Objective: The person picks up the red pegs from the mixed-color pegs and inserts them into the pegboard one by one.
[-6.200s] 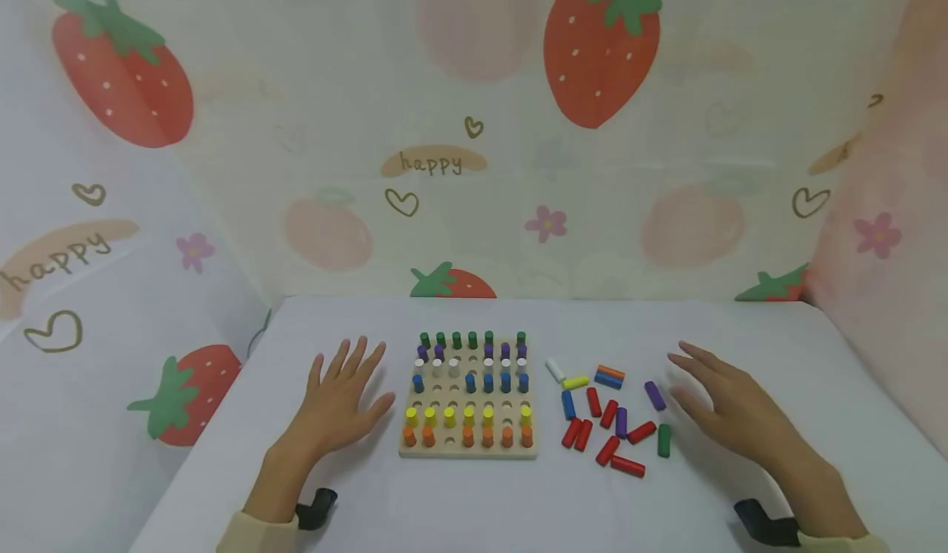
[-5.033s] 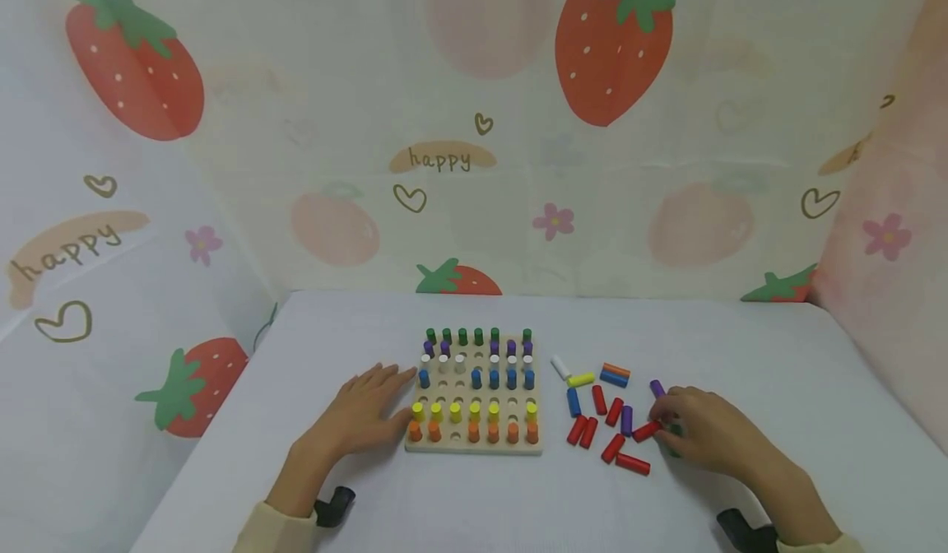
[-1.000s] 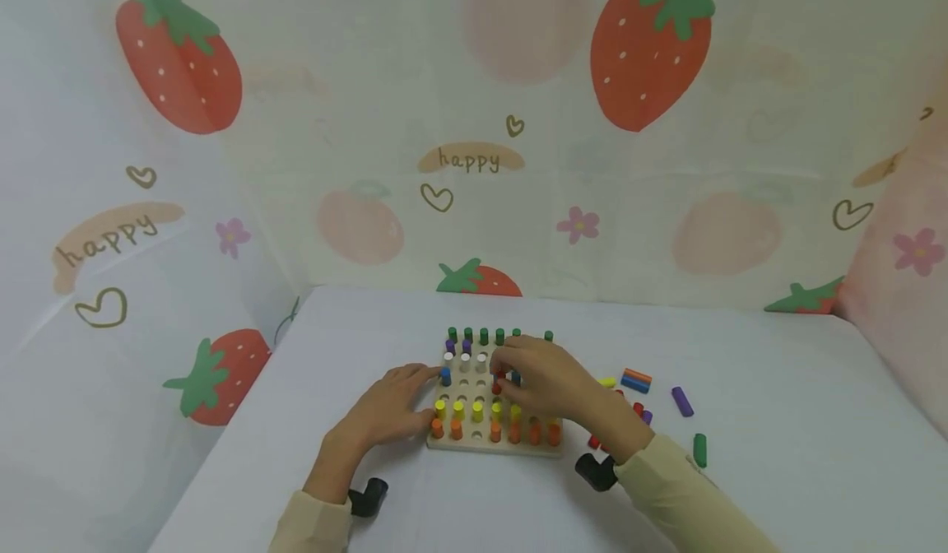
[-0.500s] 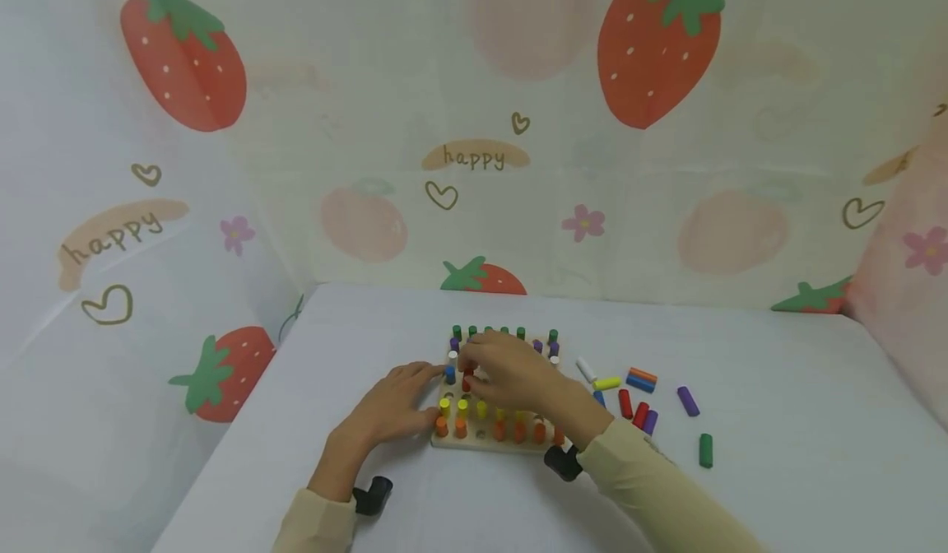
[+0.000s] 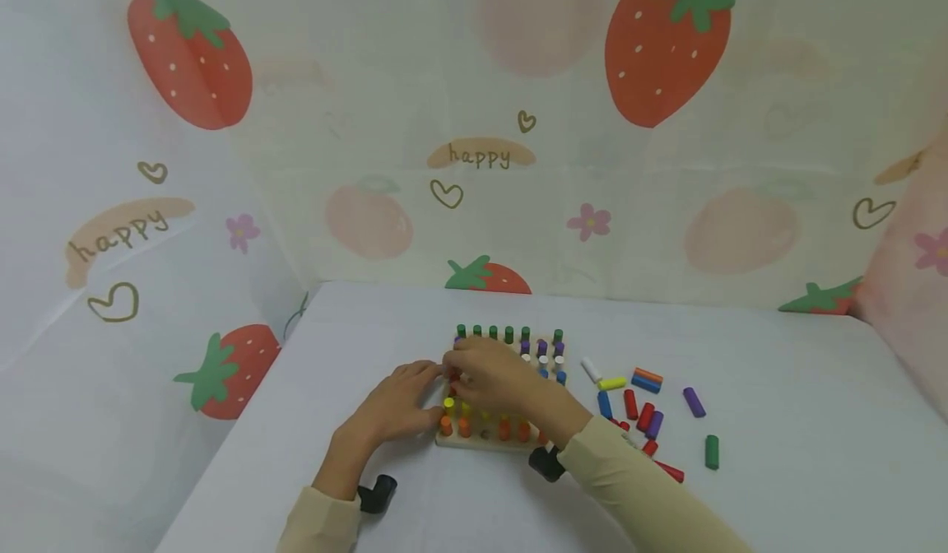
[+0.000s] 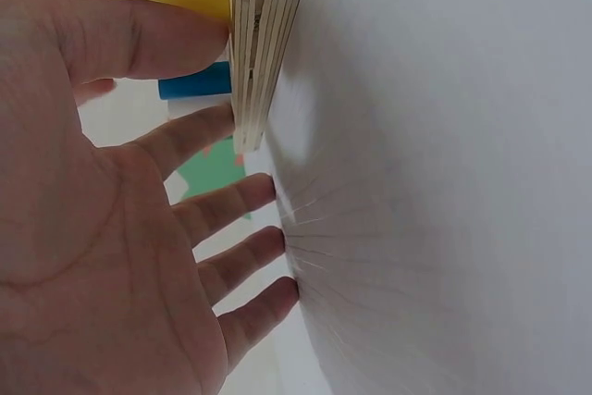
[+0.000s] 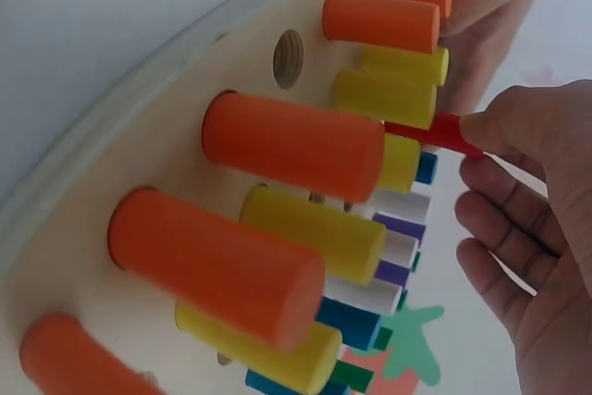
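Note:
A wooden pegboard (image 5: 485,444) with rows of upright coloured pegs lies on the table. My right hand (image 5: 499,374) is over its left part and hides many pegs. In the right wrist view, thumb and fingers pinch a red peg (image 7: 449,132) by its upper end, behind the yellow pegs (image 7: 384,97). Whether its lower end sits in a hole is hidden. At the board's left edge rests my left hand (image 5: 396,402), fingers spread. The left wrist view shows its thumb and index finger touching the board's edge (image 6: 264,48), with the other fingertips on the table.
Loose pegs lie right of the board: white (image 5: 591,369), yellow (image 5: 611,383), an orange and a blue one side by side (image 5: 647,380), purple (image 5: 694,402), green (image 5: 712,452) and several red ones (image 5: 631,404). My right forearm partly covers them. A patterned backdrop (image 5: 370,125) stands behind.
My right hand has gone from the loose pegs to the board with a red peg, then leftward across it to the left end. My left hand has come to the board's left edge.

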### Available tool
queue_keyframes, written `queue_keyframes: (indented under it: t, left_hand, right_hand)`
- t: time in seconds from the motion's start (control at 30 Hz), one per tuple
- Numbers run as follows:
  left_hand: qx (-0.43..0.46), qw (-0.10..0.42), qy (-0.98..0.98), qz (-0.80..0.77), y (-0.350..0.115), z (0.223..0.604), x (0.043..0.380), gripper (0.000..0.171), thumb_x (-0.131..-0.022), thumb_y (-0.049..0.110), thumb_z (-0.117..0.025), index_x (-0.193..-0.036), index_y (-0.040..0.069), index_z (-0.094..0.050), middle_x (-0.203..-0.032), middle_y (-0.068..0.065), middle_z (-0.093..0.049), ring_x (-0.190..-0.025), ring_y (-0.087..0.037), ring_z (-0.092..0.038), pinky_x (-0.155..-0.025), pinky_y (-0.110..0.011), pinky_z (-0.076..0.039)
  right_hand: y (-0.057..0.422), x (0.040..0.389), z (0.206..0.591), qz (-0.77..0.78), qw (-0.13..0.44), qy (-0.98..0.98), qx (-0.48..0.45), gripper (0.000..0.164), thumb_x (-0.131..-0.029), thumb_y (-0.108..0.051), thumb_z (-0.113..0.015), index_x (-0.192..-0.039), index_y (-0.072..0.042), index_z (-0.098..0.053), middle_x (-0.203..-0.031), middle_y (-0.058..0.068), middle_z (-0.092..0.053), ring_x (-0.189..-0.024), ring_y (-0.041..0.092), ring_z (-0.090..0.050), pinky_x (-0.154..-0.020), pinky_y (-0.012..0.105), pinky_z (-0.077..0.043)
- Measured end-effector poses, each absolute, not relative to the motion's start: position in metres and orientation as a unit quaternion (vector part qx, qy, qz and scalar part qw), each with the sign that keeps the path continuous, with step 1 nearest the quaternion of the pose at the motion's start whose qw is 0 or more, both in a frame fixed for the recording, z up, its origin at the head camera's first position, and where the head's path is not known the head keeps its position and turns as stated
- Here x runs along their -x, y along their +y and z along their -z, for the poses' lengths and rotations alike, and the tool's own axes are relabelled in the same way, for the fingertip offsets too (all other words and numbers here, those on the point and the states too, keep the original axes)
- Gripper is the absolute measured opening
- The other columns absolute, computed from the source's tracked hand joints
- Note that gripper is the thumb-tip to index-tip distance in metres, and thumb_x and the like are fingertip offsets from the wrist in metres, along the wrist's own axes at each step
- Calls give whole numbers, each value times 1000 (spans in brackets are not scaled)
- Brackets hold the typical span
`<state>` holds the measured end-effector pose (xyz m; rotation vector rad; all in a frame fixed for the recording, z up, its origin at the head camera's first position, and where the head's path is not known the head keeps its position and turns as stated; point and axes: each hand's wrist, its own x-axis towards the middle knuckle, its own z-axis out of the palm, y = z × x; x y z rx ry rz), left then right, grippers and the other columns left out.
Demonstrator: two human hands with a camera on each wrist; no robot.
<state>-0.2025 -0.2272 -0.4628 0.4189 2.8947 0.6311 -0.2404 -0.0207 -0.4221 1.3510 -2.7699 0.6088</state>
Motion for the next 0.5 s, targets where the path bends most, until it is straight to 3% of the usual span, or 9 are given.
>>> queue_keyframes:
  t: [0.5]
  left_hand:
    - [-137, 79, 965, -208, -227, 463, 204, 66, -92, 31, -62, -155, 11, -53, -162, -14, -50, -154, -41, -42, -126, -62, -36]
  right_hand:
    - [-21, 237, 426, -159, -8, -897, -413, 28, -99, -20, -73, -126, -14, -76, -115, 0, -75, -102, 15, -65, -99, 29, -60]
